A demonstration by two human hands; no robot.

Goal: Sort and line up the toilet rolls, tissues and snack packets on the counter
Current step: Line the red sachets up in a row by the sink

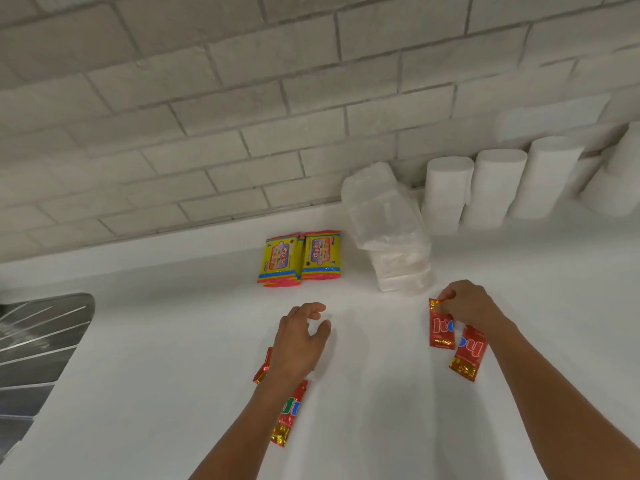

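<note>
My right hand [465,303] pinches the top corner of a red snack packet [440,330] that lies on the white counter [173,341]. A second red packet [468,353] lies just under my right wrist. My left hand [299,336] hovers open with fingers curled and nothing in it. Two more red packets lie beneath my left wrist, one [290,412] along the forearm and one [263,367] mostly hidden. Two yellow snack packets [299,259] lie side by side near the wall. A clear-wrapped tissue pack [391,233] stands beside them. Several white toilet rolls [498,188] line the wall at right.
A grey brick-tile wall [242,116] runs behind the counter. A steel sink drainer [38,344] occupies the left edge. White counter surface shows between my two hands and in front of the yellow packets.
</note>
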